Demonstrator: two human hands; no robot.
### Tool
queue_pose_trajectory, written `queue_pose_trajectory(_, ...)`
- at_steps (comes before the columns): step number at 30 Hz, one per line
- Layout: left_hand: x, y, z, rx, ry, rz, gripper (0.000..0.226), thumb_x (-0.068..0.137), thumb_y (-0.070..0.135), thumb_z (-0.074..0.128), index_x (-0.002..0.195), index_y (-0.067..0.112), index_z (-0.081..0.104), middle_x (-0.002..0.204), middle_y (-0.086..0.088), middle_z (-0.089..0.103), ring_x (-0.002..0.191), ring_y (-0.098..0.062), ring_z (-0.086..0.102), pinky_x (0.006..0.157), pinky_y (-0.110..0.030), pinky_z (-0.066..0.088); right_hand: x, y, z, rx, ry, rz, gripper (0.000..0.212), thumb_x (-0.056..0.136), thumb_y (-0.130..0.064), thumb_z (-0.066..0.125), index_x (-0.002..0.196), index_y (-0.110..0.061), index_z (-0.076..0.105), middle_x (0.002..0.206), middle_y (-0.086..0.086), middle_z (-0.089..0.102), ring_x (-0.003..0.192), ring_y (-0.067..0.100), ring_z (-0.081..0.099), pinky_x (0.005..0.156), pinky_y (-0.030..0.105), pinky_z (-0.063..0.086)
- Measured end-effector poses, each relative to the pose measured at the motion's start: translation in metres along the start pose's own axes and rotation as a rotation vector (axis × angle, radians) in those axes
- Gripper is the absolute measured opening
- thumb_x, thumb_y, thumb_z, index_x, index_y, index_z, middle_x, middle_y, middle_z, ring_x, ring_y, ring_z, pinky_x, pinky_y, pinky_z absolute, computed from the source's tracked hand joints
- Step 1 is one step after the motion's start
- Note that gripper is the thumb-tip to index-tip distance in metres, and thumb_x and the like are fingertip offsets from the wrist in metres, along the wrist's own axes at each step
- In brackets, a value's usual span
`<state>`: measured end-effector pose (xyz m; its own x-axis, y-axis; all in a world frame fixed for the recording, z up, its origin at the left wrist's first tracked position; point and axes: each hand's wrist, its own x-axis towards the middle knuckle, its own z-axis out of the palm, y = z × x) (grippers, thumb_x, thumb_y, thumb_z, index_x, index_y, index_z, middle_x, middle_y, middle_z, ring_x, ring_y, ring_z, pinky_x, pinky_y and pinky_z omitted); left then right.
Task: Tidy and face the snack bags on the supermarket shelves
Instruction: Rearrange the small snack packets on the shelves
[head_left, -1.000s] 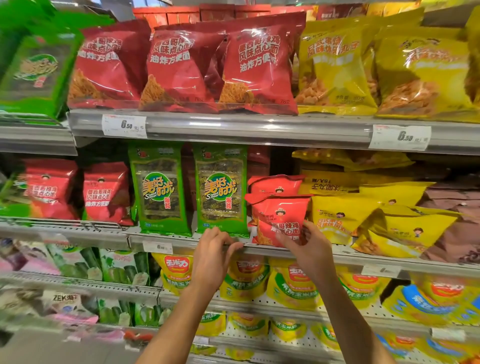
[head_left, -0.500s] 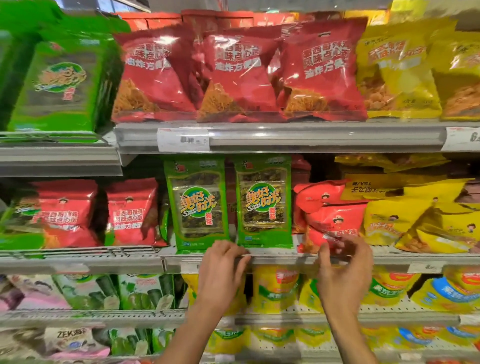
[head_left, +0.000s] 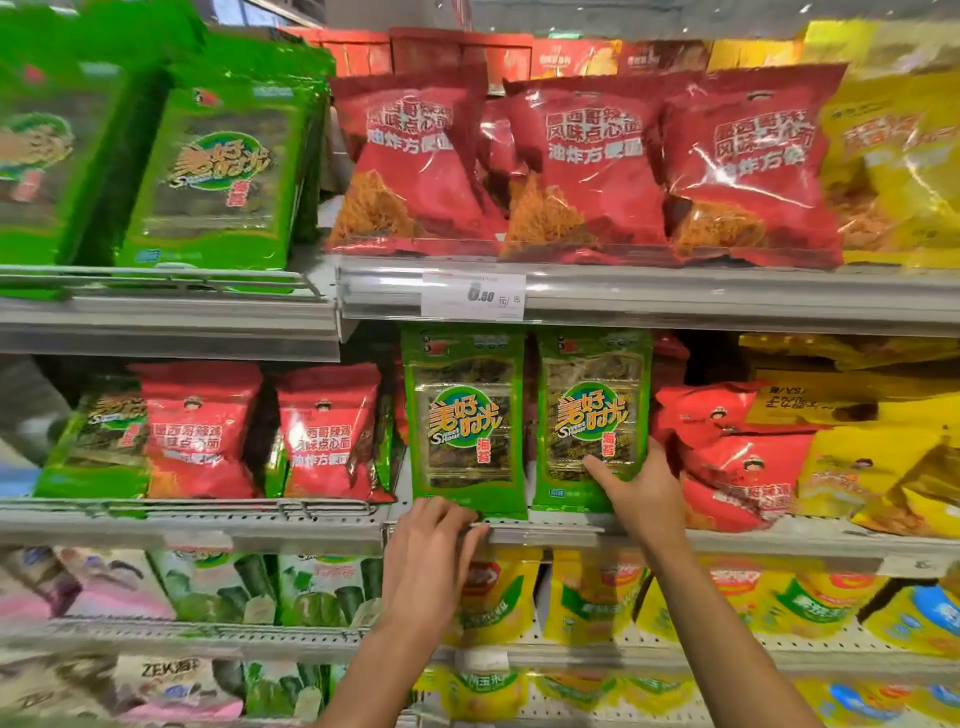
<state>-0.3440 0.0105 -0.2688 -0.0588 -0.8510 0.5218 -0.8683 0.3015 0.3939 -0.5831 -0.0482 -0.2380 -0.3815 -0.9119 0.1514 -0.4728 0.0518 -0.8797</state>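
Two green seaweed bags stand upright, long axis vertical and labels facing out, on the middle shelf (head_left: 571, 535) between red and yellow snack bags. The right hand (head_left: 641, 493) grips the right green bag (head_left: 592, 415) at its lower corner, fingers hidden behind; the left hand (head_left: 431, 551), fingers curled, touches the left green bag (head_left: 465, 421) at its bottom edge, grip unclear.

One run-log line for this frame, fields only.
stage: facing seaweed packs | left hand: fingers at bottom edge of left green pack | right hand: grips right green pack, thumb on front | both packs upright
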Motion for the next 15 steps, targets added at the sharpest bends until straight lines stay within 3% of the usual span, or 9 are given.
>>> queue_pose_trajectory(5,-0.001,0.002,-0.003,-0.014,-0.027,-0.034,0.019,0.092,0.037,0.067,0.098,0.021,0.075,0.092,0.008,0.067,0.088,-0.015,0.059,0.076,-0.032,0.051,0.019,0.002,-0.001,0.126,-0.095,0.057,0.047,0.075,-0.032,0.089,0.113,-0.015,0.067,0.101,0.0,0.075,0.1,0.027,0.072,0.094,0.046,0.055)
queue_pose_trajectory(10,-0.002,0.005,0.001,-0.002,-0.034,-0.062,0.021,0.093,0.039,0.066,0.102,0.022,0.074,0.095,0.009,0.065,0.091,-0.013,0.058,0.079,-0.031,0.05,0.015,0.003,-0.006,0.164,-0.154,-0.046,0.047,0.081,-0.028,0.085,0.123,-0.014,0.066,0.109,0.0,0.075,0.103,0.021,0.07,0.1,0.047,0.053)
queue_pose_trajectory(15,-0.008,0.008,0.004,-0.006,-0.027,-0.067,0.025,0.094,0.039,0.064,0.107,0.02,0.072,0.098,0.008,0.065,0.095,-0.014,0.057,0.083,-0.033,0.049,0.003,0.0,-0.022,0.182,-0.066,-0.107,0.04,0.084,-0.027,0.081,0.12,-0.013,0.068,0.11,0.002,0.075,0.104,0.024,0.069,0.098,0.05,0.053)
